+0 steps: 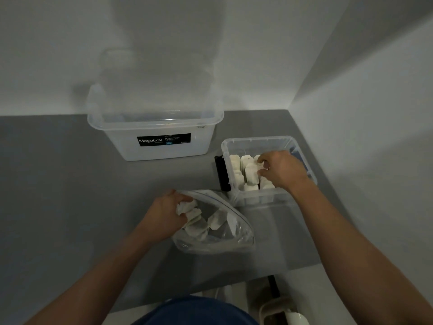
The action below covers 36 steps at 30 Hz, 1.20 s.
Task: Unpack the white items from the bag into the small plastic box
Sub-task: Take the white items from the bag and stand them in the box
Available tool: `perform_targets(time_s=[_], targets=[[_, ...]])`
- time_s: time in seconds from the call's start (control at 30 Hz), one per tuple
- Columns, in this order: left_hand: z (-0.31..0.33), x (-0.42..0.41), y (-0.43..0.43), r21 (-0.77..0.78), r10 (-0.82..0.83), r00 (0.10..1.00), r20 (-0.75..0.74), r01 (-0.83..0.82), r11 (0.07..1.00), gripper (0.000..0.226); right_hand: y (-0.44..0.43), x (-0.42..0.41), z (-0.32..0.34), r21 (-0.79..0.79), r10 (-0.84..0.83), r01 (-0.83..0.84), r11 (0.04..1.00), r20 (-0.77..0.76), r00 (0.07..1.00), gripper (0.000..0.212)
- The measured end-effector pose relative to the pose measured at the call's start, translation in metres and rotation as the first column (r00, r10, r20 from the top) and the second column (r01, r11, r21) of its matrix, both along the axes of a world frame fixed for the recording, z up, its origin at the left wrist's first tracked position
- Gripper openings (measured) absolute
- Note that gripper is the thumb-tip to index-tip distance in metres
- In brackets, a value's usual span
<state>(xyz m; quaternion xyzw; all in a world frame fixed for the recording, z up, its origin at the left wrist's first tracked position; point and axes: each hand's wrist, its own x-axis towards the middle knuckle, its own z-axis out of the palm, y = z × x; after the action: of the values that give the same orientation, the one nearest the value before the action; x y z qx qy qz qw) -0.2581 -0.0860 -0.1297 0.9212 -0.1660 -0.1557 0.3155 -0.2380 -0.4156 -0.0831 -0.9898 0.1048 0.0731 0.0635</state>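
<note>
A clear zip bag [225, 240] lies open on the grey table, with several white items [218, 219] inside. My left hand [167, 212] reaches into the bag's mouth, its fingers closed on a white item [187, 205]. To the right stands the small plastic box [257, 197], clear, holding several white items [248, 172] standing in rows. My right hand [278, 168] is inside this box, fingers pinched on a white item [260, 171] among the others.
A larger clear tub [154, 127] with a black Megabox label stands at the back against the wall. A black object [221, 172] sits beside the small box's left wall. The wall corner lies to the right, the table's front edge near my body.
</note>
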Motion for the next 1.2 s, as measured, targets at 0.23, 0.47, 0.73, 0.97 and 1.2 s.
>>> perform_targets(time_s=[0.23, 0.47, 0.73, 0.97, 1.2], targets=[[0.007, -0.001, 0.006, 0.020, -0.093, 0.996, 0.002, 0.093, 0.995, 0.043, 0.085, -0.077, 0.050, 0.511, -0.180, -0.067, 0.857, 0.420, 0.890, 0.014], [0.008, -0.006, 0.014, 0.024, -0.174, 0.981, 0.081, 0.172, 0.985, 0.039, 0.153, -0.106, -0.019, 0.482, 0.058, -0.134, 0.866, 0.169, 0.984, 0.013], [-0.021, 0.001, 0.014, 0.101, -0.404, 0.902, 0.154, 0.392, 0.914, 0.014, 0.158, -0.099, -0.075, 0.150, 0.039, -0.038, 0.988, -0.004, 0.999, 0.026], [-0.035, 0.010, 0.015, 0.186, -0.462, 0.879, 0.120, 0.437, 0.880, 0.029, 0.166, -0.093, -0.082, -0.031, 0.032, -0.033, 0.999, -0.024, 0.999, 0.028], [-0.014, 0.010, 0.012, 0.180, -0.506, 0.853, 0.127, 0.482, 0.858, 0.024, 0.165, -0.102, -0.074, 0.041, 0.037, -0.044, 0.998, 0.158, 0.987, 0.017]])
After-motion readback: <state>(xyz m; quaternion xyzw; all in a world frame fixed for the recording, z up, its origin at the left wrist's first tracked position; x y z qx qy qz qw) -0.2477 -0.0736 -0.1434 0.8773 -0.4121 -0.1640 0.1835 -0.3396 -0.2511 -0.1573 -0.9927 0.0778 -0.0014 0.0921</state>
